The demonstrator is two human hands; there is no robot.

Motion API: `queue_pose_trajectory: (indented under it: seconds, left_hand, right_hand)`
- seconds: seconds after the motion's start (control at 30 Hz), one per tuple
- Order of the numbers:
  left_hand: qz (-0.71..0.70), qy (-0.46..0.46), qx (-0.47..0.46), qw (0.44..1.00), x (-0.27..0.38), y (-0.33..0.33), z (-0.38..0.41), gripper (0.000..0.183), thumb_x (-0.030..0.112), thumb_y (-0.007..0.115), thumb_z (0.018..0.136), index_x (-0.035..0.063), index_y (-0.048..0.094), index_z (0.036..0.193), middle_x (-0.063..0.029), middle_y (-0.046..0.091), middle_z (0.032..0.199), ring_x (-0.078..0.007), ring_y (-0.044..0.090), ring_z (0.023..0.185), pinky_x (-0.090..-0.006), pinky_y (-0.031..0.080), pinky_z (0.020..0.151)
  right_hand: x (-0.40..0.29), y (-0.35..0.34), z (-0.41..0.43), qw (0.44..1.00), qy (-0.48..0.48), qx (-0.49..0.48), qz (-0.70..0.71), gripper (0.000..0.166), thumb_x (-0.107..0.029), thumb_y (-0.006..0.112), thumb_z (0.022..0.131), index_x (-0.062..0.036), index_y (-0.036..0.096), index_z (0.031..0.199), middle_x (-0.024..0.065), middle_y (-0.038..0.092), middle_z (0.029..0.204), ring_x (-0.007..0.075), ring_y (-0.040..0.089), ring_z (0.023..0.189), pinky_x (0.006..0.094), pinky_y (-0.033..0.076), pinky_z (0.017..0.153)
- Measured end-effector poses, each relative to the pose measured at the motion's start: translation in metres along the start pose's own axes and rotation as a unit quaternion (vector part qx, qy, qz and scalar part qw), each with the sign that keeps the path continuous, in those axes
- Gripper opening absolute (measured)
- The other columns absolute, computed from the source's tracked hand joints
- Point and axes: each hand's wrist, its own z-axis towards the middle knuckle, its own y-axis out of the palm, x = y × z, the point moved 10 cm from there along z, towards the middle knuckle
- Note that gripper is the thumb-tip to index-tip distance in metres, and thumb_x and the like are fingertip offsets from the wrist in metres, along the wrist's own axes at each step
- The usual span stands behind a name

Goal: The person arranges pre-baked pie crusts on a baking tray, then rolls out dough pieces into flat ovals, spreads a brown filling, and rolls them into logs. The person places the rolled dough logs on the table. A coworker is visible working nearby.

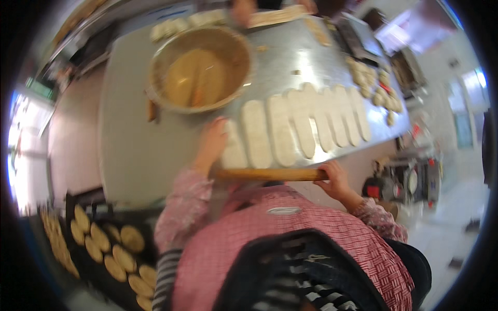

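My right hand (334, 179) grips the right end of a wooden rolling pin (272, 174), which lies level along the table's near edge, close to my apron. My left hand (212, 142) is at the left edge of the nearest flattened dough strip (234, 149); blur hides whether its fingers pinch the dough. The pin's left end is near my left wrist. To the right, several long flat dough strips (305, 124) lie side by side, some touching or overlapping. A large bowl (155, 91) beyond my left hand holds yellowish-brown paste or liquid with a stick-like utensil in it.
Another person's hand (244, 12) is at a dough strip (277, 17) across the metal table (128, 155). Dough pieces (188, 22) line the far edge; small dough lumps (363, 77) lie right. Dark trays (99, 268) of round flatbreads (114, 268) stand lower left. Machinery (408, 182) stands right.
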Motion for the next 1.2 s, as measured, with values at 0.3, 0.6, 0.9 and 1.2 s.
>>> queue_pose_trajectory:
  seconds: [0.3,0.6,0.9,1.2]
  left_hand:
    - [0.048,-0.079,-0.165,0.982,-0.024,0.045,0.043,0.050,0.020,0.074,0.064,0.0100,0.060,0.111,-0.0131,0.062,0.093,-0.0315,0.060,0.089,-0.0402,0.049,0.081]
    - [-0.006,-0.102,-0.120,0.987,-0.016,0.015,0.005,0.039,0.018,0.076,0.064,0.0077,0.061,0.098,-0.0149,0.065,0.092,-0.0344,0.061,0.088,-0.0418,0.049,0.080]
    - [-0.210,-0.128,-0.108,0.963,0.016,0.002,-0.020,0.028,0.009,0.072,0.069,0.0060,0.059,0.093,-0.0137,0.065,0.089,-0.0307,0.062,0.083,-0.0362,0.049,0.073]
    - [-0.013,-0.052,-0.061,0.997,0.002,0.007,0.026,0.031,0.009,0.069,0.073,0.0044,0.060,0.103,-0.0143,0.065,0.101,-0.0291,0.063,0.093,-0.0336,0.050,0.081]
  right_hand:
    - [0.017,-0.015,-0.047,0.996,0.079,0.049,0.003,0.047,-0.019,0.081,0.062,-0.0084,0.054,0.099,0.0090,0.057,0.096,0.0310,0.055,0.088,0.0402,0.046,0.074]
    - [0.009,-0.002,-0.069,0.991,0.107,0.061,0.048,0.046,-0.011,0.082,0.059,-0.0052,0.056,0.097,0.0126,0.058,0.094,0.0319,0.057,0.084,0.0385,0.048,0.070]
    - [0.029,-0.017,-0.060,0.983,0.142,0.066,0.092,0.046,-0.007,0.082,0.059,-0.0042,0.056,0.097,0.0120,0.057,0.094,0.0302,0.057,0.083,0.0365,0.048,0.072]
    - [0.037,-0.049,-0.069,0.972,0.198,0.111,0.064,0.042,-0.007,0.079,0.063,-0.0025,0.056,0.098,0.0119,0.055,0.092,0.0292,0.055,0.085,0.0348,0.047,0.074]
